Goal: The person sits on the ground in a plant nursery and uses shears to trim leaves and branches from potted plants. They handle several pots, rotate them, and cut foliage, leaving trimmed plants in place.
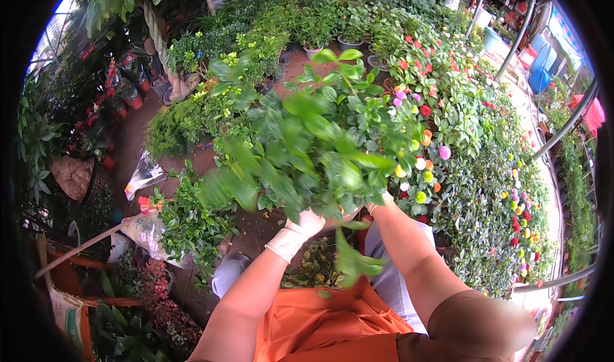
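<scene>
A leafy green plant (307,155), blurred in places, fills the middle of the head view, in front of my body. My left hand (307,224), in a thin white glove, is at the plant's lower left side; leaves hide its fingertips. At the lower right side is my right hand (381,201), also gloved and mostly covered by foliage. A pot rim seems to show between the hands, but the grip itself is hidden. An orange apron (321,323) covers my lap, and one loose leaf (324,294) lies on it.
Potted shrubs (196,213) stand close at the left, near plastic wrapping (148,232) and a wooden stick (88,250). Flowering plants with colourful pompoms (444,152) crowd the right side. Leaf litter (314,266) lies below my hands. Curved metal poles (566,127) rise at the far right.
</scene>
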`<act>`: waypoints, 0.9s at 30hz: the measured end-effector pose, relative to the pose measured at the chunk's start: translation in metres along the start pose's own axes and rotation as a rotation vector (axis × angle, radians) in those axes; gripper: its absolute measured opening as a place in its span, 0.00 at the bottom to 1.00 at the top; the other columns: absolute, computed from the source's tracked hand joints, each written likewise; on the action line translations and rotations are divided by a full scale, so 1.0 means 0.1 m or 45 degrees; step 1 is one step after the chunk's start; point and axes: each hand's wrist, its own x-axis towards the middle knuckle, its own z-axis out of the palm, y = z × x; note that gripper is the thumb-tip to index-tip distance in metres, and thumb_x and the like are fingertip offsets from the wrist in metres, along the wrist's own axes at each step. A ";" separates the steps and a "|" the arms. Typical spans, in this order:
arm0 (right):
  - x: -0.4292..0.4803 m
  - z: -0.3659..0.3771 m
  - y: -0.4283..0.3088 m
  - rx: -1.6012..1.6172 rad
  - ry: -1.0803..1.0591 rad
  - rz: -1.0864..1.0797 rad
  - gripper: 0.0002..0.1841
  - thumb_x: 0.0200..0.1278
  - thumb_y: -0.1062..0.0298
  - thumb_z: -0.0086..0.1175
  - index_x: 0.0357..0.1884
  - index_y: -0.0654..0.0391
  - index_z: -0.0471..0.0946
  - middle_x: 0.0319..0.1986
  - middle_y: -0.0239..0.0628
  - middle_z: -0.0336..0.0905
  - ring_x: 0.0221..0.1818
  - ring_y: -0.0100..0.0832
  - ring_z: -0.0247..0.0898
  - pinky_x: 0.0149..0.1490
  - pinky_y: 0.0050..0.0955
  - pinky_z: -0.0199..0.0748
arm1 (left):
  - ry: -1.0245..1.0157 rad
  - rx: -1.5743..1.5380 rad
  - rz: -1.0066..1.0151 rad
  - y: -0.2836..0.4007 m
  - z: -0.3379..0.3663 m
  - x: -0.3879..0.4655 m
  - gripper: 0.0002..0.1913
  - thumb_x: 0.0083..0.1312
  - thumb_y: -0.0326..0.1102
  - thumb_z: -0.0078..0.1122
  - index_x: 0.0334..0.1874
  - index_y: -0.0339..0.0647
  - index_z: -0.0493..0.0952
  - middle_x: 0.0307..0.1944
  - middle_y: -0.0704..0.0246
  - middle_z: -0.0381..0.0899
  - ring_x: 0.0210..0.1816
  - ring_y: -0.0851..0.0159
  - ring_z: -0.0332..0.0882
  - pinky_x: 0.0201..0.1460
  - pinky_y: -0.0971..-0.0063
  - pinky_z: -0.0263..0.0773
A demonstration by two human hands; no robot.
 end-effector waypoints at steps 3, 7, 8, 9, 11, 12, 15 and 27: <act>0.04 0.05 0.11 -0.252 0.165 -0.127 0.26 0.71 0.48 0.50 0.63 0.53 0.72 0.52 0.50 0.80 0.42 0.48 0.85 0.45 0.41 0.83 | -0.163 -0.024 -0.266 -0.04 -0.01 0.00 0.17 0.66 0.45 0.57 0.53 0.45 0.80 0.47 0.60 0.84 0.47 0.52 0.82 0.50 0.56 0.76; 0.07 0.44 0.41 -0.649 0.292 -0.384 0.26 0.71 0.47 0.51 0.63 0.52 0.73 0.51 0.48 0.81 0.42 0.48 0.84 0.46 0.41 0.83 | 0.023 -0.045 -0.054 -0.10 -0.03 -0.02 0.20 0.65 0.41 0.60 0.58 0.43 0.75 0.49 0.59 0.81 0.51 0.47 0.79 0.53 0.54 0.76; 0.08 0.53 0.50 -0.691 0.307 -0.437 0.26 0.70 0.47 0.51 0.63 0.52 0.73 0.50 0.48 0.81 0.42 0.48 0.84 0.46 0.41 0.82 | -0.028 -0.376 -0.127 -0.08 -0.03 -0.05 0.19 0.66 0.42 0.59 0.57 0.43 0.76 0.49 0.60 0.81 0.50 0.49 0.80 0.52 0.55 0.77; 0.09 0.62 0.58 -0.724 0.327 -0.496 0.26 0.70 0.47 0.51 0.63 0.52 0.73 0.50 0.47 0.81 0.42 0.48 0.84 0.46 0.41 0.82 | -0.033 -0.717 -0.189 -0.04 -0.03 -0.09 0.19 0.66 0.42 0.58 0.56 0.44 0.77 0.50 0.60 0.82 0.50 0.52 0.81 0.51 0.57 0.77; 0.14 0.70 0.71 -0.748 0.369 -0.584 0.26 0.70 0.47 0.52 0.64 0.51 0.73 0.49 0.46 0.82 0.42 0.48 0.84 0.47 0.41 0.82 | -0.178 -0.444 -0.171 -0.05 -0.09 -0.15 0.18 0.70 0.36 0.59 0.60 0.40 0.76 0.55 0.71 0.80 0.55 0.65 0.77 0.58 0.69 0.73; 0.17 0.74 0.75 -0.750 0.401 -0.617 0.27 0.70 0.46 0.52 0.64 0.51 0.73 0.49 0.46 0.82 0.42 0.48 0.84 0.47 0.40 0.82 | -0.051 -0.665 -0.306 -0.03 -0.06 -0.13 0.16 0.68 0.39 0.58 0.54 0.42 0.78 0.47 0.68 0.83 0.46 0.61 0.81 0.49 0.66 0.77; 0.30 0.77 0.81 -0.750 0.493 -0.719 0.27 0.69 0.46 0.53 0.64 0.51 0.73 0.48 0.45 0.83 0.42 0.48 0.84 0.47 0.40 0.82 | 0.251 0.177 0.080 -0.05 0.01 -0.09 0.15 0.65 0.42 0.57 0.50 0.43 0.80 0.42 0.62 0.84 0.42 0.53 0.82 0.46 0.59 0.78; 0.16 0.74 0.89 -0.690 0.736 -1.007 0.28 0.67 0.44 0.55 0.64 0.49 0.74 0.43 0.40 0.86 0.41 0.48 0.83 0.49 0.39 0.81 | -0.054 -0.077 -0.110 -0.18 0.23 -0.14 0.14 0.66 0.41 0.56 0.49 0.41 0.80 0.39 0.61 0.85 0.39 0.52 0.83 0.43 0.55 0.77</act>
